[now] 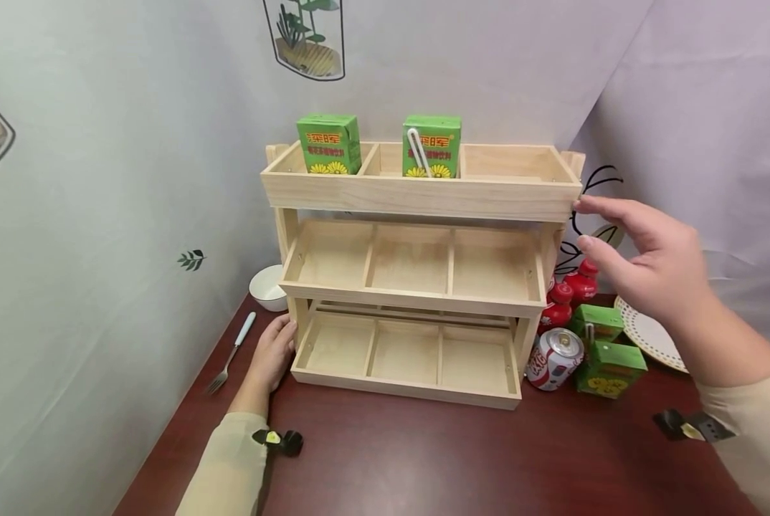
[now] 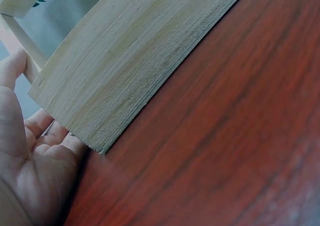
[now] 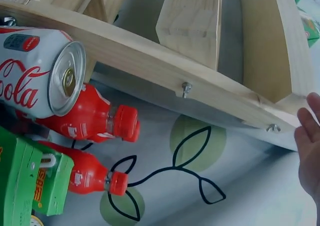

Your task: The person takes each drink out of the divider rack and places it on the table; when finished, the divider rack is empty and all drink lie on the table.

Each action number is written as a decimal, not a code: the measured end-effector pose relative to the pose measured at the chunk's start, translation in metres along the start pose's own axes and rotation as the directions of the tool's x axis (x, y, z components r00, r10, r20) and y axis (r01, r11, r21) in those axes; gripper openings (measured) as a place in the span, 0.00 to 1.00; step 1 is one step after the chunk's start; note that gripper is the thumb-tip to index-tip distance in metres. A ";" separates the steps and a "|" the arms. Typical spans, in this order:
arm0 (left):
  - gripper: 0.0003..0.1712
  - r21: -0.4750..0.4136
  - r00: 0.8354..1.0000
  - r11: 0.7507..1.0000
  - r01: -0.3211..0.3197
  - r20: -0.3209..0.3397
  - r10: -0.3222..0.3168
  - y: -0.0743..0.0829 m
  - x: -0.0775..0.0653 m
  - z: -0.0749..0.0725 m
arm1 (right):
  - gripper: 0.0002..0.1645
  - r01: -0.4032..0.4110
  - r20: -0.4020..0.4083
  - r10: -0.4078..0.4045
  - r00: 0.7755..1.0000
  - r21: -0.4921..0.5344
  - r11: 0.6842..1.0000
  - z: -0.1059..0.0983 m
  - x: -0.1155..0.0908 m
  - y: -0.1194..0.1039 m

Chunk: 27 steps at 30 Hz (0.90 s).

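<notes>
A three-tier wooden display rack [image 1: 417, 197] stands on the table, each tier split into compartments. At its lower left end my left hand [image 1: 274, 352] holds the side by the leg. In the left wrist view, the thumb reaches up to the leg and the bent fingers [image 2: 45, 126] lie at the end of the bottom tray [image 2: 125, 60]. My right hand [image 1: 659, 254] is raised at the top tray's right end, index fingertip right at its corner, thumb apart and nothing held. Two green drink cartons [image 1: 330, 145] stand in the top tray's left and middle compartments; the middle carton [image 1: 446, 143] carries a straw.
Right of the rack stand a cola can [image 1: 555, 358], red bottles [image 1: 581, 281], more green cartons [image 1: 611, 369] and a white plate [image 1: 656, 337]. On the left are a white bowl [image 1: 269, 288] and a fork [image 1: 233, 351]. Patterned cloth [image 1: 133, 143] hangs behind.
</notes>
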<state>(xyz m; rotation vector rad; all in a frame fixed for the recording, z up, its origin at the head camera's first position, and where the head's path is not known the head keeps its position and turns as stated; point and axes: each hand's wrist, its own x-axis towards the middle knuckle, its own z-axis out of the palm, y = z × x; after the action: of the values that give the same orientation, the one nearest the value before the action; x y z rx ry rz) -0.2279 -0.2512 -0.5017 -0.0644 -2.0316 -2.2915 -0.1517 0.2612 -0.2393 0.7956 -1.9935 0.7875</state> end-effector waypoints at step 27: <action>0.28 -0.040 1.000 0.999 0.004 0.013 -0.003 -0.002 0.002 -0.004 | 0.21 -0.241 0.007 0.250 0.968 0.290 0.926 0.030 0.062 -0.013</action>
<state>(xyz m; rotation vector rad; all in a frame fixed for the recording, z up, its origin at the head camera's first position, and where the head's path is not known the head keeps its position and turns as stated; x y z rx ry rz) -0.2302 -0.2549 -0.5040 -0.0782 -1.9933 -2.3401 -0.1838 0.2158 -0.1971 0.6973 -2.0009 1.2527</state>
